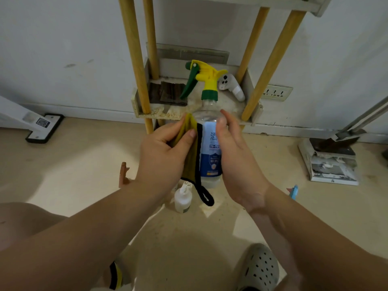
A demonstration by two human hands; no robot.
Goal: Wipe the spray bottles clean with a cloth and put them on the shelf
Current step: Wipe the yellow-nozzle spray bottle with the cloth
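A: Where's the bottle?
B: The spray bottle (210, 152) is upright in mid-air between both hands, in front of the lower shelf (195, 114), its yellow-green trigger head overlapping the shelf's front edge in view. The right hand (237, 156) has its fingers wrapped round the bottle's right side, thumb up near the neck

A: Left hand?
B: The left hand (165, 156) pinches the yellow cloth (190, 148), thumb on top, holding it flat against the bottle's left side. The cloth's black-edged loop hangs below the bottle base

A: Second bottle?
B: A small white bottle (183, 198) stands on the floor (63, 164) just below the held one, apart from it

A: Room on the shelf?
B: A dark folded cloth (168, 93) takes the left part and a white controller (231, 87) lies at right by the wooden posts (134, 59); bare patch in the middle

A: Floor edges?
B: Mop head (45, 128) far left by the wall, dustpan on papers (331, 158) far right; open floor between, near the grey shoe (260, 267)
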